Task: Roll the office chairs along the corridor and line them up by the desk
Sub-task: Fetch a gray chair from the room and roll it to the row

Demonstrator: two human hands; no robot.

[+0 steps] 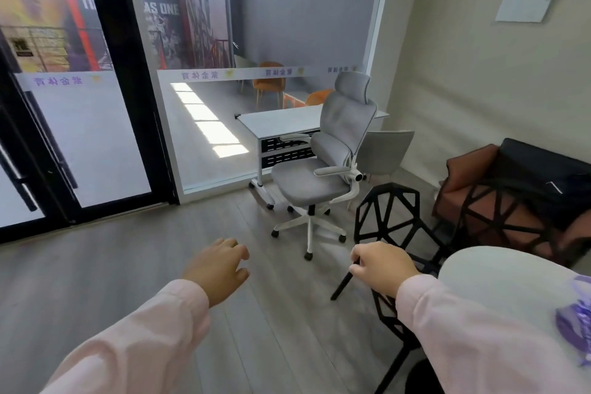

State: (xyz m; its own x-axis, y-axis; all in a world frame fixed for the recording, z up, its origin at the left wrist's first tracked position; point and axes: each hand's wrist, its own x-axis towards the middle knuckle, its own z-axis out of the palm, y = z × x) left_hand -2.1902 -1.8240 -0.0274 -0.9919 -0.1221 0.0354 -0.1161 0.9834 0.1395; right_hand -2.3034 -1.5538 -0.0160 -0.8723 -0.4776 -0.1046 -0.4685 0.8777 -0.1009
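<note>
Though grey office chair (315,176) sits by counter (281,120) at 1 o'clock, row likely unfinished; left hand (217,269) loose, empty; right hand (383,269) curled at black lattice chair (388,224), grip unclear.

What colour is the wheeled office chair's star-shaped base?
The base is white, with black castors; head view.

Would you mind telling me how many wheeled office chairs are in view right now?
1: the grey office chair stands beside the white desk; others may be out of view.
</note>
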